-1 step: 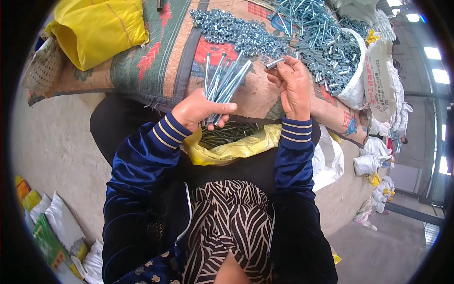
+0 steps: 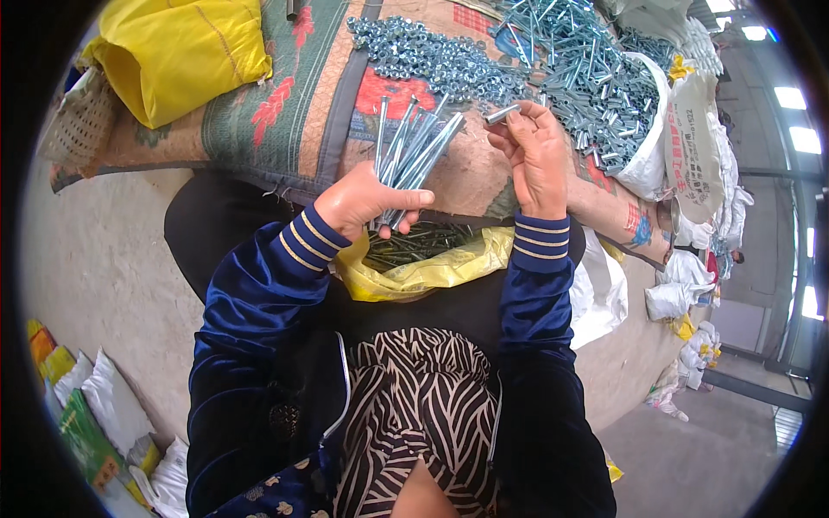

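Observation:
My left hand (image 2: 367,200) is closed around a bundle of long silvery bolts (image 2: 406,160), their upper ends fanning out away from me. To its right, my right hand (image 2: 542,164) pinches a short metal sleeve (image 2: 502,113) between thumb and fingertips, apart from the bundle. Beyond the hands, a heap of shiny nuts (image 2: 432,56) lies on the patterned cloth (image 2: 449,173). Farther right are many short metal sleeves (image 2: 609,116), with a pile of long bolts (image 2: 574,39) behind them. Below my left hand, a yellow bag (image 2: 414,281) in my lap holds dark screw-like pieces (image 2: 419,245).
A large yellow sack (image 2: 186,56) lies at the far left beside a perforated basket (image 2: 79,125). White sacks (image 2: 682,289) stand along the right side. More filled bags (image 2: 108,401) rest on the floor at lower left. A white bag (image 2: 598,293) hangs by my right forearm.
The bolts in my left hand have shifted very slightly to the right at their upper ends. My right hand keeps its place with the sleeve.

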Motion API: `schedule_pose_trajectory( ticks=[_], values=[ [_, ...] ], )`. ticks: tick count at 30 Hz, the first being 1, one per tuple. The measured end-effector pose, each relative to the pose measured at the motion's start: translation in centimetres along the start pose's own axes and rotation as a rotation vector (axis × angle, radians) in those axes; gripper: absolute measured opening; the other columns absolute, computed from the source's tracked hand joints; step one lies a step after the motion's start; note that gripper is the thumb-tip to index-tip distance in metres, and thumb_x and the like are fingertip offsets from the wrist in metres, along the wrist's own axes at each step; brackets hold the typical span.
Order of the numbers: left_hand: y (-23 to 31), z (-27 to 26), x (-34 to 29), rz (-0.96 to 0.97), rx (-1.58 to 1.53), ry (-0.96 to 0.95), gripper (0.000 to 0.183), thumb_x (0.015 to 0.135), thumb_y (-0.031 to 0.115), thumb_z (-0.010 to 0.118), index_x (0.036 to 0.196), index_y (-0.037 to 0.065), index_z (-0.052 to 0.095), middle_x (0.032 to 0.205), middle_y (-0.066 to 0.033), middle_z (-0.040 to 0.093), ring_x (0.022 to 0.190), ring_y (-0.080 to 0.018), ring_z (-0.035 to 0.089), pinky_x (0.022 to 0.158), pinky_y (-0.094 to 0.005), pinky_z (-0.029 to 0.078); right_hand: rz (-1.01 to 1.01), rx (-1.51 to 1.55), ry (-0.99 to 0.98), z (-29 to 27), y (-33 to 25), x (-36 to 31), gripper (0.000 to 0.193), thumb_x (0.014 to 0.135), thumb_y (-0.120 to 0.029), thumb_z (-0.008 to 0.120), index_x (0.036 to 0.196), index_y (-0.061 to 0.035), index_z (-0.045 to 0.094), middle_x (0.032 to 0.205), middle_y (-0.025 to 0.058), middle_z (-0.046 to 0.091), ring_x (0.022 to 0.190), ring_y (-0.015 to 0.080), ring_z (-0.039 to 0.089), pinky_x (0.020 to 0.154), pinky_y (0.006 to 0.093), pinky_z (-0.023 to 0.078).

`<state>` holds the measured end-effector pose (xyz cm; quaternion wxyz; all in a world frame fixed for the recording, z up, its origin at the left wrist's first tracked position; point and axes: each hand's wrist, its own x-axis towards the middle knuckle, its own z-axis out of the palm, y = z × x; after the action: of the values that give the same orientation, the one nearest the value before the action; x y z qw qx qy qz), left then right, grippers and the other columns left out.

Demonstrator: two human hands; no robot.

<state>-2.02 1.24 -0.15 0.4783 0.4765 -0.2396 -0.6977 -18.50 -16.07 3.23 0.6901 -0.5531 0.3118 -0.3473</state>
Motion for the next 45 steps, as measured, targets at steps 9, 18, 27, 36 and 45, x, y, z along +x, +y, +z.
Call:
schedule_pose_trajectory(
  ticks=[9, 18, 27, 36, 45],
  values=[
    [0.3, 0.0, -0.4, -0.011, 0.1, -0.014, 0.021, 0.08, 0.018, 0.074, 0.084, 0.007, 0.057, 0.064, -0.0008, 0.06, 0.053, -0.0085, 0.057, 0.039, -0.02, 0.039, -0.16, -0.315, -0.113, 1.8, -1.6, -0.9, 0.025, 0.086, -0.007, 0.065, 0.107, -0.001, 0.053, 0.09, 0.0039, 0.062, 0.079, 0.0092, 0.059, 0.071, 0.0225, 0.047],
    [0.5, -0.3, -0.5, 0.039, 0.09, 0.015, 0.022, 0.079, 0.018, 0.075, 0.083, 0.007, 0.057, 0.064, 0.0, 0.058, 0.053, -0.008, 0.056, 0.04, -0.02, 0.041, -0.181, -0.201, -0.036, 1.2, -1.3, -0.4, 0.025, 0.089, -0.006, 0.062, 0.11, 0.0007, 0.05, 0.09, 0.0069, 0.063, 0.079, 0.0105, 0.061, 0.071, 0.0239, 0.05],
    [0.3, -0.6, -0.5, 0.005, 0.008, -0.006, 0.022, 0.08, 0.016, 0.074, 0.09, 0.005, 0.058, 0.069, -0.0019, 0.06, 0.059, -0.008, 0.057, 0.044, -0.0193, 0.042, -0.031, -0.34, -0.178, 0.3, -2.0, -1.0, 0.023, 0.088, -0.007, 0.063, 0.107, -0.0003, 0.052, 0.087, 0.0069, 0.063, 0.076, 0.0121, 0.062, 0.069, 0.0247, 0.051],
    [-0.4, -0.5, 0.3, 0.074, -0.321, 0.123, 0.016, 0.086, 0.017, 0.068, 0.096, 0.007, 0.059, 0.08, -0.0029, 0.064, 0.068, -0.0108, 0.062, 0.051, -0.0201, 0.05, 0.161, -0.137, -0.112, 3.6, 3.4, -4.8, 0.018, 0.082, -0.006, 0.066, 0.097, -0.0018, 0.057, 0.085, 0.0045, 0.062, 0.071, 0.0107, 0.062, 0.06, 0.0211, 0.048],
    [0.0, -1.4, -0.4, 0.059, -0.238, 0.138, 0.02, 0.086, 0.025, 0.069, 0.097, 0.011, 0.061, 0.078, 0.0014, 0.061, 0.064, -0.0068, 0.056, 0.047, -0.0186, 0.04, -0.002, -0.532, 0.103, -1.1, 0.5, -0.9, 0.023, 0.08, -0.012, 0.068, 0.101, -0.0024, 0.067, 0.079, 0.0019, 0.064, 0.066, 0.0098, 0.058, 0.062, 0.0228, 0.047]
  ],
)
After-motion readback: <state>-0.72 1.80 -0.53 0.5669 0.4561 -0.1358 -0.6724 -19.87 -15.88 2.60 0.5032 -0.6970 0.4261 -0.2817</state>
